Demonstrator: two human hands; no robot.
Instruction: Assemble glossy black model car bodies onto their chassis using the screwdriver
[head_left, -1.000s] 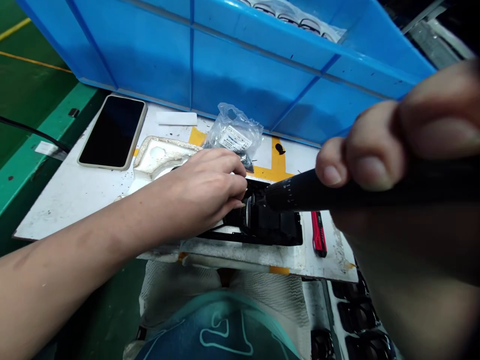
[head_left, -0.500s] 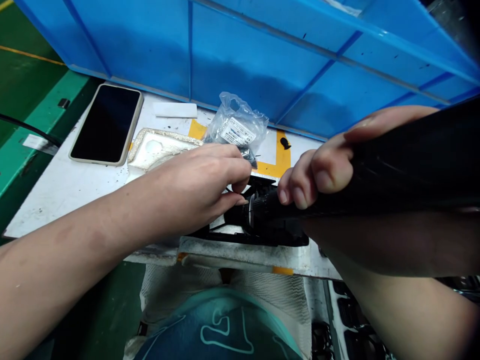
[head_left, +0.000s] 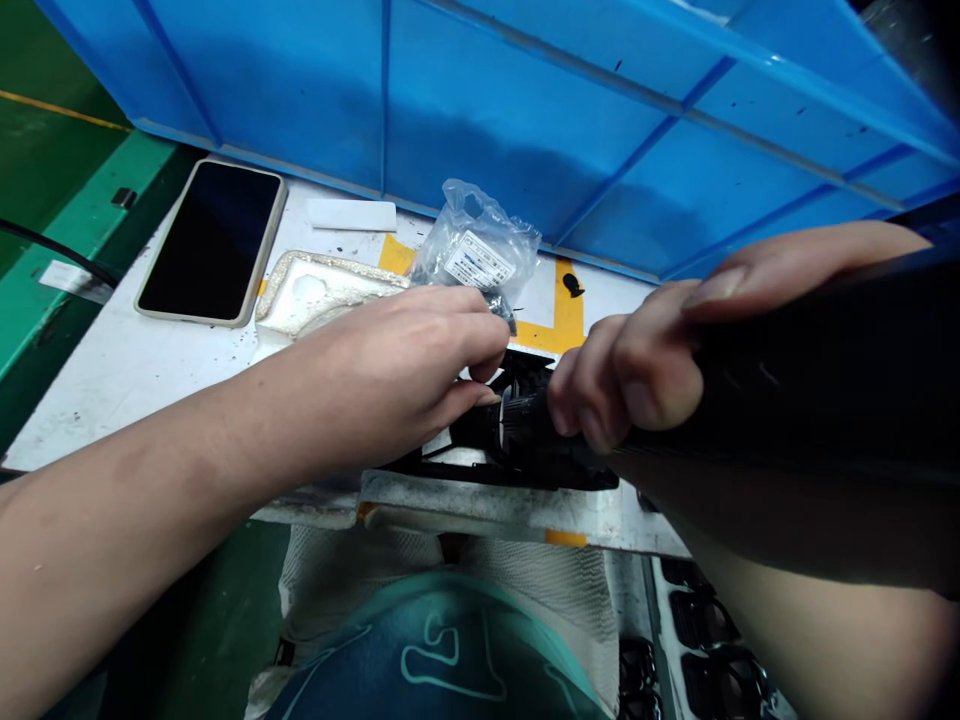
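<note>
Left hand (head_left: 405, 375): fingers curled and close together at the upper edge of a black moulded plastic housing (head_left: 555, 470), fingertips against it; whether they pinch a small part is hidden. Right hand (head_left: 630, 375): clamped around the body of a black power screwdriver (head_left: 810, 390). Latest change: the screwdriver's ribbed nose (head_left: 521, 420) has moved further in over the housing, now just beside the left fingertips, and the right hand has closed up towards the left. Housing location: near the front edge of a scuffed white worktop (head_left: 127, 400), right of centre, lying between both hands. Also on the worktop: a smartphone in a beige case (head_left: 211, 242) near the left corner, a white moulded tray (head_left: 319, 292), a clear plastic bag with a printed label (head_left: 476, 245) on yellow floor-style tape (head_left: 566, 320). Behind: a blue plastic crate (head_left: 487, 110) along the rear edge. Below right: further black moulded parts (head_left: 701, 620) in rows.
</note>
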